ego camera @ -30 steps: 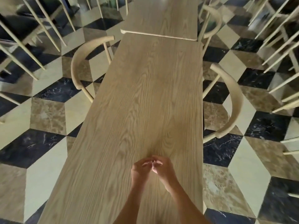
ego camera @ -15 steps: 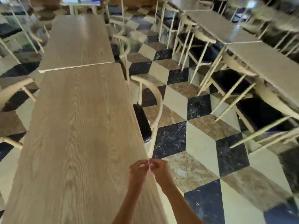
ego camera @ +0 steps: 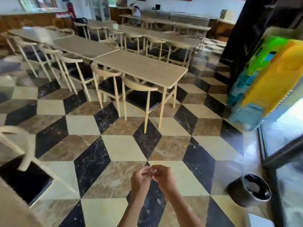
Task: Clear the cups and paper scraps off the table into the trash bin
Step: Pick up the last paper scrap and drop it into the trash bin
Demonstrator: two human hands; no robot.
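My left hand [ego camera: 141, 177] and my right hand [ego camera: 163, 176] are held together in front of me over the tiled floor. Their fingertips pinch a tiny pale paper scrap [ego camera: 153, 170] between them; it is too small to see clearly. A black round trash bin [ego camera: 249, 190] with a dark liner and pale scraps inside stands on the floor at the lower right, well to the right of my hands. The corner of the wooden table [ego camera: 11, 208] I stood at shows at the lower left.
A pale wooden chair [ego camera: 18, 145] with a dark seat stands at the left beside that table. Rows of tables [ego camera: 141, 66] and chairs [ego camera: 139, 94] fill the room ahead. A glass door [ego camera: 282, 145] and a colourful poster [ego camera: 268, 74] are at the right.
My view has swung right, from the tabletop to the open floor and the trash bin. My hands have stayed pinched together, now off the table.
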